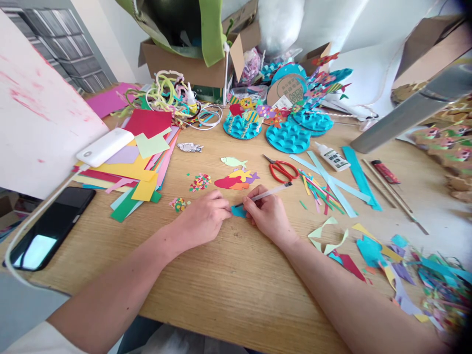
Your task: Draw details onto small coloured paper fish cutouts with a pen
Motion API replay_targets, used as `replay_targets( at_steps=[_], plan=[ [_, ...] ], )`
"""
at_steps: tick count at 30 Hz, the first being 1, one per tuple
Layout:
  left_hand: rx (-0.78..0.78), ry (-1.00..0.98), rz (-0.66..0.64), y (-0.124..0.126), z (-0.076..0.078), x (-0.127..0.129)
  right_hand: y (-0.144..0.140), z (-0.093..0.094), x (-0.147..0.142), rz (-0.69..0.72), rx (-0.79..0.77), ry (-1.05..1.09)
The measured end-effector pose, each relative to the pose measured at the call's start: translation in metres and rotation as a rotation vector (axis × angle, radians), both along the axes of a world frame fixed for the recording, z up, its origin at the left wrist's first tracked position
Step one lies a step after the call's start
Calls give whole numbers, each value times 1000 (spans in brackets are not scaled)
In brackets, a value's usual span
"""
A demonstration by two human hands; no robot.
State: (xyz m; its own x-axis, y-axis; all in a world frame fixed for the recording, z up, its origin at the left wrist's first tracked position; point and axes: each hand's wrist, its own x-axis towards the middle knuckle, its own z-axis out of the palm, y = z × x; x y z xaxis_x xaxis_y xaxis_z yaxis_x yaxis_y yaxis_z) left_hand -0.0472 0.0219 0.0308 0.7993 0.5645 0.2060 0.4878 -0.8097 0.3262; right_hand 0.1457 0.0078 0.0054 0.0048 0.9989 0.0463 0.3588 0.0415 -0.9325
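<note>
At the middle of the desk [199,300], a small piece of blue paper [239,212] lies between the two hands. Right hand [267,212]: fingers closed around a pen [271,191] with a pale, clear barrel, its tip end directed toward the blue paper; contact of the tip cannot be confirmed. Left hand [211,214]: fingers bent and held together, fingertips at the left end of the same piece; whether they pinch it or press it down cannot be told.

Just beyond the hands, red, yellow, orange and purple fish cutouts [225,182] overlap in a group, with a pale green fish cutout [233,162] behind them. Two small heaps of coloured paper bits, one heap [201,182] farther from the left hand and one heap [179,204] nearer, lie to the left. Red-handled scissors [282,171] rest with blades slightly apart, beyond the right hand. Thin paper strips [321,193] are scattered to their right, near a white glue bottle [333,157] lying on its side. Stacked coloured sheets [147,164] and a black phone [51,228] occupy the left side.
</note>
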Motion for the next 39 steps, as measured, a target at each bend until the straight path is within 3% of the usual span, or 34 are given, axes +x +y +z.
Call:
replay_targets(
  at_steps=[39],
  plan=[
    [-2,2,0,0,1,0,0,2,0,-4,-10,-4]
  ],
)
